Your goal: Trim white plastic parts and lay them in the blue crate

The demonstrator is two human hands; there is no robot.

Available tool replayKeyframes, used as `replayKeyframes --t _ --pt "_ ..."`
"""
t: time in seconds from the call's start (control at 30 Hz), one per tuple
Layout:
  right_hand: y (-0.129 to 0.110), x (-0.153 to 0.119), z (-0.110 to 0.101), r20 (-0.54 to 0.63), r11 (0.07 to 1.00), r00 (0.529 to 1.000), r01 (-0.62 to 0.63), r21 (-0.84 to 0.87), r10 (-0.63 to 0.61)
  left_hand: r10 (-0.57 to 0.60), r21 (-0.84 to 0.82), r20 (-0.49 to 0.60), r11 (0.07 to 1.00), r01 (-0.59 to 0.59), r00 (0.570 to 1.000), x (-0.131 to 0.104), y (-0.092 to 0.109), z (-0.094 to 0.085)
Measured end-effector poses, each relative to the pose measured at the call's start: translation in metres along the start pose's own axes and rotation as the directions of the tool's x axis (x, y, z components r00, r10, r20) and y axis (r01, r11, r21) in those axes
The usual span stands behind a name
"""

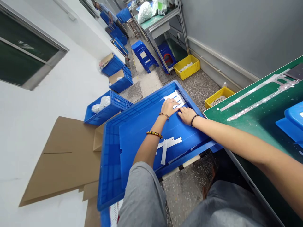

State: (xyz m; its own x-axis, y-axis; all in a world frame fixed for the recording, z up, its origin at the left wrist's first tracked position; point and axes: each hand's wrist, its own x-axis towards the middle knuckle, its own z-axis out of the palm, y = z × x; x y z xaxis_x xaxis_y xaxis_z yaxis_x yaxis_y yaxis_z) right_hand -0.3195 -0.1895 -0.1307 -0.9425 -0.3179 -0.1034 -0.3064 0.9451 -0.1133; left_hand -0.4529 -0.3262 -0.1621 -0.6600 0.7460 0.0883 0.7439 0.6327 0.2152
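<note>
Inside the large blue crate (111,151), several white strips (175,94) lie side by side at the far end, on a flat blue sheet (139,135). My left hand (168,107) bends over the near side of this row, its fingers closed on a white strip (176,106). Close beside it, my right hand (187,115) has curled fingers at the same strip; the fingertips are partly hidden. Nearer to me, a few loose white strips (164,150) lie crossed over one another on the sheet.
A green table (255,126) with pale strips and a blue container (294,115) is at my right. Flat cardboard (63,157) leans on the left wall. Blue crates (118,105), yellow bins (187,67) and a blue stool (145,56) stand beyond. A person (107,14) is far off.
</note>
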Motion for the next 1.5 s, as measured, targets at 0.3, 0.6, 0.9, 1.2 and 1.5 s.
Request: replayKeyframes --t 0.3,0.6,0.9,1.2,1.5 --pt "0.001 -0.001 -0.002 0.035 1.000 0.999 0.000 0.018 0.000 -0.067 -0.103 -0.007 0.992 0.066 0.998 0.004 0.005 -0.003" --pt "-0.013 -0.011 -0.009 0.160 0.915 0.919 0.317 0.250 -0.361 -0.094 -0.253 0.366 0.947 0.196 0.926 -0.122 0.020 -0.059" --pt "-0.022 -0.014 -0.004 0.275 0.911 0.880 0.319 0.262 -0.387 -0.159 -0.361 0.374 0.883 0.301 0.914 -0.202 0.031 -0.049" --pt "-0.012 -0.014 -0.013 0.185 0.954 0.939 0.265 0.142 -0.289 -0.143 -0.433 0.235 0.870 0.235 0.961 -0.184 0.037 -0.052" --pt "-0.011 -0.015 -0.028 0.007 0.964 0.970 0.239 0.119 -0.242 -0.078 -0.237 0.056 0.967 0.089 0.995 -0.145 0.056 -0.081"
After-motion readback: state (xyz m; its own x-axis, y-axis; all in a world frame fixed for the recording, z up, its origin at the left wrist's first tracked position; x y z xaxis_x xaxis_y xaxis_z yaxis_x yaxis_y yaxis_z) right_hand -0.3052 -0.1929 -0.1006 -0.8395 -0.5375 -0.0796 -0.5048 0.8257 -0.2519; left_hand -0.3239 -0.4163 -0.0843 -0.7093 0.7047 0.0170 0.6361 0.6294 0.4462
